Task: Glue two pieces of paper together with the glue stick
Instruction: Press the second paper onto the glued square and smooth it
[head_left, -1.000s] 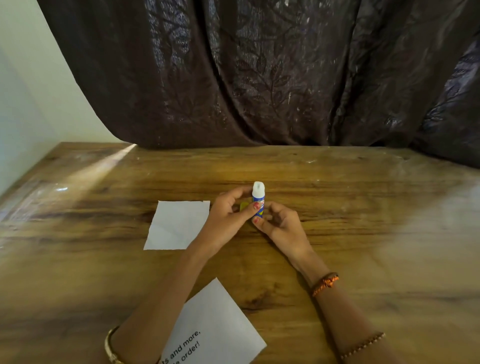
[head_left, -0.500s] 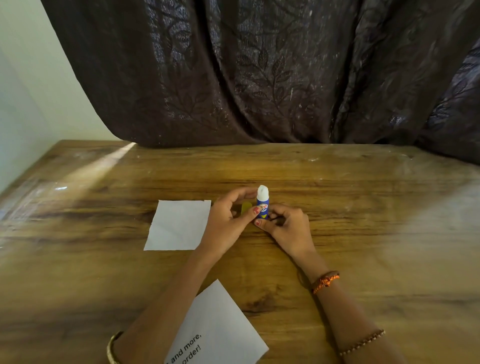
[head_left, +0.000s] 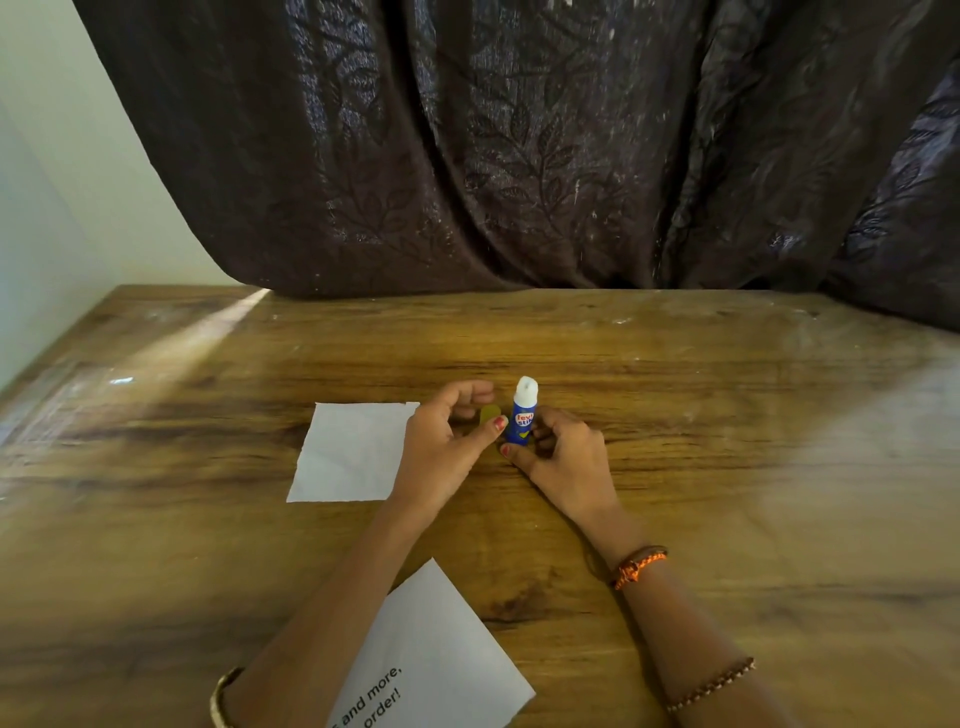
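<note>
A blue glue stick (head_left: 522, 415) with its white glue tip exposed stands upright at the table's middle. My right hand (head_left: 563, 457) grips its base. My left hand (head_left: 447, 441) holds the yellow-green cap (head_left: 489, 415) just left of the stick, a little apart from it. A blank white paper (head_left: 350, 452) lies flat to the left, partly under my left hand. A second white paper (head_left: 436, 660) with printed text lies near the front edge, partly under my left forearm.
The wooden table (head_left: 727, 467) stretches to both sides. A dark leaf-patterned curtain (head_left: 519, 156) hangs along the table's far edge. A pale wall (head_left: 52, 208) borders the left side.
My left hand has drawn away leftward from the glue stick with the cap; before, both hands were clasped around the stick. The stick has stayed upright.
</note>
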